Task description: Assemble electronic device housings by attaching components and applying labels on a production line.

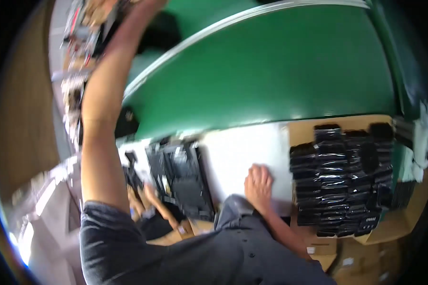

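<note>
Bright scene, smeared by motion blur!
Glare is thrown off the black packages (333,178), the white tabletop (242,147) is nearly washed out, background clutter (78,45) is streaked, and the corners are swallowed in black.

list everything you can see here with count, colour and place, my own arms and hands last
Green surface: 1, green, top centre
Rail: 1, white, curving over the green surface
Tabletop: 1, white, centre
Cardboard box: 1, brown, right
Wrapped packs: many, black, inside that box
Parts: several, black, left of centre
Co-worker's hands: 2, bare, lower left
Clutter: uncountable, mixed, blurred, far left
Shirt: 1, dark grey, bottom
Left arm: 1, bare, up to top edge, hand out of frame
Right hand: 1, bare, on tabletop
</note>
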Motion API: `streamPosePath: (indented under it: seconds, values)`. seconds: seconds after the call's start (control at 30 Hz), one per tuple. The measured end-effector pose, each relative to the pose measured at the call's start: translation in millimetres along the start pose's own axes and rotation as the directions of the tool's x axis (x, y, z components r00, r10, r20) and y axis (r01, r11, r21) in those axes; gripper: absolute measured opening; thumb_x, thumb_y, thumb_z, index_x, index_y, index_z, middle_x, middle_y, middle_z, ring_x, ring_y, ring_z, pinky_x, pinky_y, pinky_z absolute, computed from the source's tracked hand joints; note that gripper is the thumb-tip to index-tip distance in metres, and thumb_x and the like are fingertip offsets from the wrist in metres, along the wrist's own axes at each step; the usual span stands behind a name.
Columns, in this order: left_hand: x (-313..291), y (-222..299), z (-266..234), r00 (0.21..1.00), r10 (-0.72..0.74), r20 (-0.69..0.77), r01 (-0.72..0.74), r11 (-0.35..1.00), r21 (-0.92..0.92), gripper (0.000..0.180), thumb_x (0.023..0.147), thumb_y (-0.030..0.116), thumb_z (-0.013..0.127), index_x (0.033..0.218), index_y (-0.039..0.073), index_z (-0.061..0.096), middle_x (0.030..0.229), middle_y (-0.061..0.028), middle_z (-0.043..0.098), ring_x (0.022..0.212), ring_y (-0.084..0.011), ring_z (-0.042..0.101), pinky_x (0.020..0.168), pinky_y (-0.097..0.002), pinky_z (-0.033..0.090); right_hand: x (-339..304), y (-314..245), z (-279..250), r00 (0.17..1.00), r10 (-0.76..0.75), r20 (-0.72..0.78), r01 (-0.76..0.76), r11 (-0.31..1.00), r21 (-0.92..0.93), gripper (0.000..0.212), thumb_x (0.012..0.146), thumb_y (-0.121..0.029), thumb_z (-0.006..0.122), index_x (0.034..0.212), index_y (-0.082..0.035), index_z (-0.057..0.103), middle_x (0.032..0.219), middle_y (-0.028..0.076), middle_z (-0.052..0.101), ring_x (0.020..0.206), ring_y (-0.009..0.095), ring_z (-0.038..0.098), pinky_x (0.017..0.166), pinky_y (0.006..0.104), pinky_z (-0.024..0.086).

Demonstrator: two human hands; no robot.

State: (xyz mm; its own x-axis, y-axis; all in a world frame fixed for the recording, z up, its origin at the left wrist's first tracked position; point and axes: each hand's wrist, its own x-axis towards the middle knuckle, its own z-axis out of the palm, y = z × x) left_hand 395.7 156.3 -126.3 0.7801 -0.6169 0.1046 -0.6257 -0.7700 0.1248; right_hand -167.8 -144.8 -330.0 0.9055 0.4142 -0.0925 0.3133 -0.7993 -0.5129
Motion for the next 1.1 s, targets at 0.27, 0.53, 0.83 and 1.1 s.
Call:
streamPosePath:
  seconds: [0.27, 0.53, 0.83, 1.1]
  values:
    - [-456.8, 325.3, -47.8, 0.439, -0.898, 0.019, 0.868, 0.419, -0.266, 0.023, 0.094, 0.018, 0.069, 0.107, -0.001, 0.072, 0.087, -0.0105, 0.073, 0.080, -0.0118, 0.065, 0.073, -0.0291, 0.053, -12.2, -23.9, 9.4, 0.994, -0.064, -0.088, 0.080, 0.978, 0.191, 0.043, 0.090, -0.018, 0.063, 0.128, -0.002, 0.053, 0.144, 0.015, 0.043, 0.138, 0.040, 0.034, 0.107, 0.0537, 0.031]
    - [-659.8, 437.9, 60.9, 0.017, -1.000, 0.004, 0.982, 0.016, -0.190, 0.033, 0.083, 0.026, 0.078, 0.091, -0.001, 0.061, 0.086, -0.0183, 0.064, 0.080, -0.0378, 0.063, 0.073, -0.0460, 0.051, -9.8, -93.3, 22.2, 0.978, -0.110, -0.175, 0.175, 0.894, 0.413, 0.039, 0.092, -0.017, 0.060, 0.128, -0.003, 0.054, 0.136, 0.016, 0.050, 0.131, 0.035, 0.041, 0.110, 0.0498, 0.026]
    - [-653.2, 448.0, 77.9, 0.161, -0.917, -0.366, 0.862, 0.311, -0.400, 0.012, 0.083, -0.005, 0.062, 0.094, 0.000, 0.062, 0.092, -0.0185, 0.064, 0.088, -0.0408, 0.060, 0.079, -0.0453, 0.048, -16.6, -206.4, 45.4, 0.937, 0.042, 0.347, -0.272, 0.711, 0.648, 0.062, 0.089, -0.002, 0.065, 0.146, 0.001, 0.040, 0.133, 0.022, 0.060, 0.124, 0.034, 0.057, 0.106, 0.0394, 0.043]
    - [-671.9, 453.3, 97.2, 0.057, -0.919, -0.391, 0.806, 0.273, -0.525, 0.032, 0.082, 0.001, 0.069, 0.113, -0.007, 0.065, 0.122, -0.0219, 0.063, 0.115, -0.0388, 0.058, 0.101, -0.0429, 0.045, -37.8, -216.8, 49.6, 0.982, 0.173, 0.069, -0.181, 0.800, 0.572, 0.048, 0.083, 0.001, 0.066, 0.130, 0.004, 0.052, 0.148, 0.022, 0.041, 0.137, 0.034, 0.041, 0.113, 0.0403, 0.037]
